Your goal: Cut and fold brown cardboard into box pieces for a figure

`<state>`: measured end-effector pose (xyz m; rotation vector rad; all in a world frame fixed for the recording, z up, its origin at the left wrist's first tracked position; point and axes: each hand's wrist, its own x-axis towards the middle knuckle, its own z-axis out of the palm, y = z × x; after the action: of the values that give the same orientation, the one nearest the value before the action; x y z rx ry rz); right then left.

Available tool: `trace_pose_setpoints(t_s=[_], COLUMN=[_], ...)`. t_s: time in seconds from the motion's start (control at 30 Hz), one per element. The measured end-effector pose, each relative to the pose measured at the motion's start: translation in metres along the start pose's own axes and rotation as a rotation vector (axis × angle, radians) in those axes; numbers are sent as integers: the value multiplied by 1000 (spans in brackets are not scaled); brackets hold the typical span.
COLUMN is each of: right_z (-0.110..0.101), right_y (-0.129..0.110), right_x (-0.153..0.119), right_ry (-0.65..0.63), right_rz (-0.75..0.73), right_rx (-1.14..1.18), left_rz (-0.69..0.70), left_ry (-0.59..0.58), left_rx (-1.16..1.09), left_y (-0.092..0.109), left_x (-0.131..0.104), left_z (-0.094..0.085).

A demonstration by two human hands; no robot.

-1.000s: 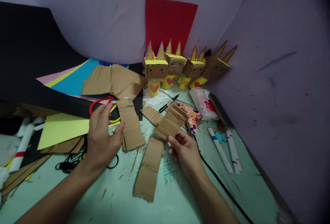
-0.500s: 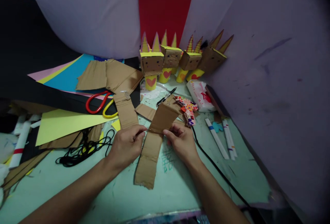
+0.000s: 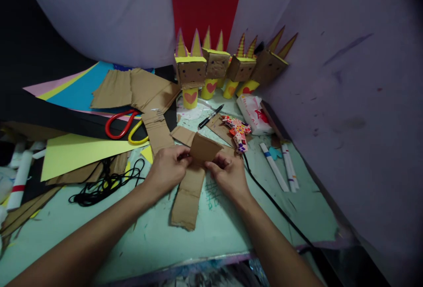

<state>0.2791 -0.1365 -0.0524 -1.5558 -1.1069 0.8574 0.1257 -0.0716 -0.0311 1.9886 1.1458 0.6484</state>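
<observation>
A brown cardboard strip [image 3: 187,199] lies lengthwise before me, its far end bent upward at a crease. My left hand [image 3: 170,166] pinches the left edge at that crease. On the opposite edge, my right hand [image 3: 228,173] grips the strip between thumb and fingers. Green marks [image 3: 212,194] show on the table beside the strip. Just past my right hand lies a glue gun [image 3: 238,132] covered in flowered material, with a black cord [image 3: 274,207] running toward the lower right.
Cardboard figures [image 3: 191,73] with pointed tops stand at the back. Scissors [image 3: 119,125] with red and yellow handles, cardboard pieces [image 3: 115,89] and a tangled black string [image 3: 89,196] lie left. A pen [image 3: 210,116], a tissue pack [image 3: 254,113] and white markers [image 3: 274,166] are beyond and right.
The strip's far flap is bent up more steeply at the crease. My left fingers have closed in on its edge. The whole view has tilted slightly downward.
</observation>
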Motion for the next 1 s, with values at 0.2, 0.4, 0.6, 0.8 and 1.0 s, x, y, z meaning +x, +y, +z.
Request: trace_pose_setpoints(t_s=[0.2,0.4,0.6,0.8,1.0], right_z=[-1,-3,-1,0,-1], right_y=[-5,-7,-18,-12,-11], right_x=[0,-3,-16,-23,-24], right_ry=[20,42,23,40,25], right_rz=[-31,-71,-169,-144,-168], right_rx=[-75,-119,-157,-222,-361], left_rz=[6,57,120,119,112], left_ry=[5,33,-12,-59,-97], left_rx=[73,47,18,131,192], left_y=[-2,0,0,1,1], left_x=[-1,-5,-17,-21,-17], left_z=[3,-1,-11,-12,-12])
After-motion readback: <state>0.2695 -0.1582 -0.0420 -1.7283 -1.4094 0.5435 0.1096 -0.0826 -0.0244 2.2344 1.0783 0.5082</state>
